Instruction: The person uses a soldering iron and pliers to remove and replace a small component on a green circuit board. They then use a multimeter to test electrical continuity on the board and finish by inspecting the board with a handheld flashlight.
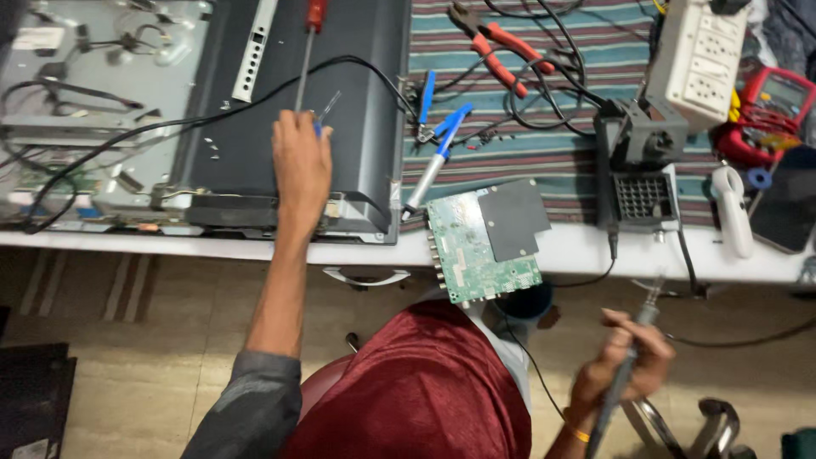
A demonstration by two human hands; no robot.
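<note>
My left hand (301, 161) reaches out over the black back cover (357, 102) of an opened flat television and pinches a small thin blue-handled tool (324, 112). A red-handled screwdriver (308, 51) lies on the cover just beyond it. My right hand (620, 361) is low at my right side, off the table, closed around a soldering iron (633, 357) whose tip points up. A green circuit board (489, 242) with a black shield plate hangs over the table's front edge between my hands.
A silver desoldering pump (432, 166) with a blue plunger, blue tweezers (425, 106), red pliers (501, 51) and black cables lie on the striped cloth. A soldering station (637, 161), white power strip (701, 55), red multimeter (769, 110) and phone (786, 204) stand at right.
</note>
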